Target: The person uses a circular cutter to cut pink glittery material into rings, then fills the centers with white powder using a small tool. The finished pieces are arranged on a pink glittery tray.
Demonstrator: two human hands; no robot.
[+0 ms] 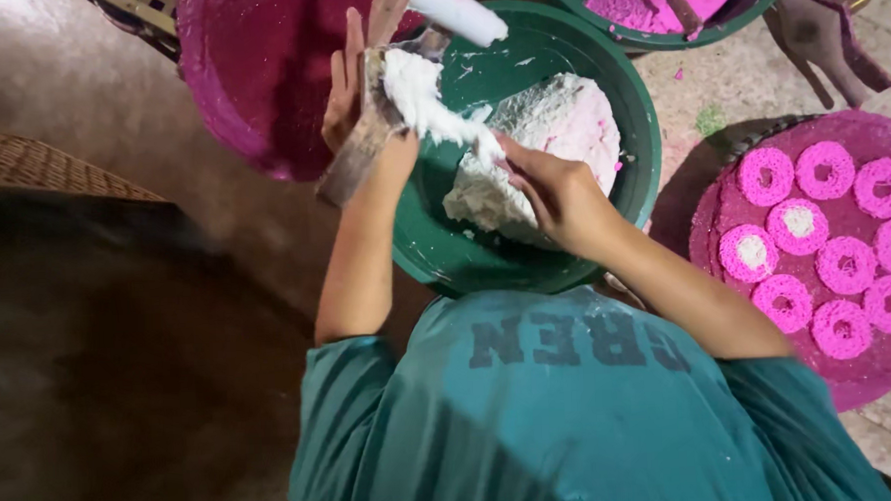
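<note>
Presently, white paste (pixel 429 101) is pressed onto a flat mould (pixel 361 149) above the green basin (pixel 618 73). Left hand (pixel 343 85) grip clamped on the mould; right hand (pixel 553 191) fingers pinched together on paste. Best packed evenly, mould kept over the basin.

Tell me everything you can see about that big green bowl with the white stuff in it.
The green bowl is round, wide and shallow, plastic by the look, smeared with white inside. It sits on the floor in front of the person, between a pink-coated tray and a pink board of rings. A crumbly white lump with faint pink flecks fills its right half. The right hand reaches into the lump.
</note>
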